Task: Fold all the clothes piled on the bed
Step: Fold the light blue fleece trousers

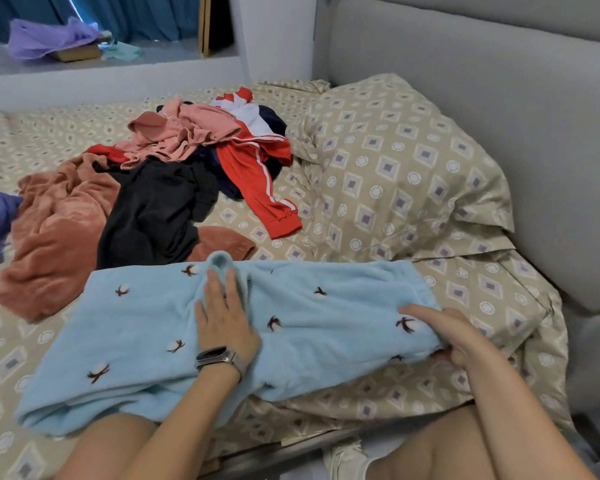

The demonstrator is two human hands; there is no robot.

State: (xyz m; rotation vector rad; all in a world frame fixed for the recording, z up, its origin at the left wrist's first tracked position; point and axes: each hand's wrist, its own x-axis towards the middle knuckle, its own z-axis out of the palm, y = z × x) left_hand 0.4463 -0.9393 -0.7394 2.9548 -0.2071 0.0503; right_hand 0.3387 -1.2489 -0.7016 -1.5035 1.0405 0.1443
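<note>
A light blue fleece garment with small dark bird motifs (146, 327) lies spread across the near edge of a bed with a beige diamond-patterned sheet (361, 209). The left hand (224, 317) presses flat on its middle, fingers straight. The right hand (444, 332) pinches its right end. A pile of pink, red, black and rust clothes (160, 181) sits behind it.

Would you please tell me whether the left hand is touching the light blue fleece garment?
Touching. The head view shows the left hand lying flat, fingers straight, pressing on the light blue fleece garment with no gap.
</note>
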